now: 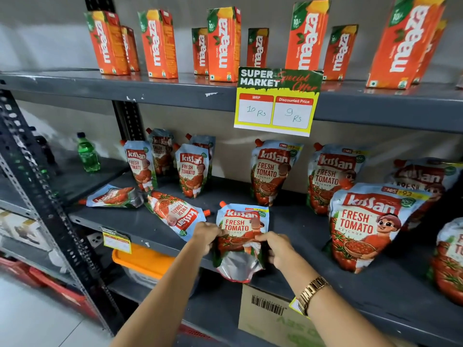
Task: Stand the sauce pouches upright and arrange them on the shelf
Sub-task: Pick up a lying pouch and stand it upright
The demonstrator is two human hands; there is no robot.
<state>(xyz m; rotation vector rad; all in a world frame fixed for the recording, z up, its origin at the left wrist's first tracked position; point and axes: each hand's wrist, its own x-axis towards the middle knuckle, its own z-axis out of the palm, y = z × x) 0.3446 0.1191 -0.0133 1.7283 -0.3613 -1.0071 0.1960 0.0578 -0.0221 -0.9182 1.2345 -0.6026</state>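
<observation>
Left hand and right hand, fingers closed, pinch either side of a pouch at lower center, its silver base hanging past the shelf edge, two flat pouches at left, upright pouches behind and right.

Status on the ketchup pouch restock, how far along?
Partway. Done: several red-and-blue ketchup pouches stand upright at the back of the grey metal shelf, like one. In hand: both hands, left and right, grip a pouch at the front edge. Left: two lying flat.
</observation>
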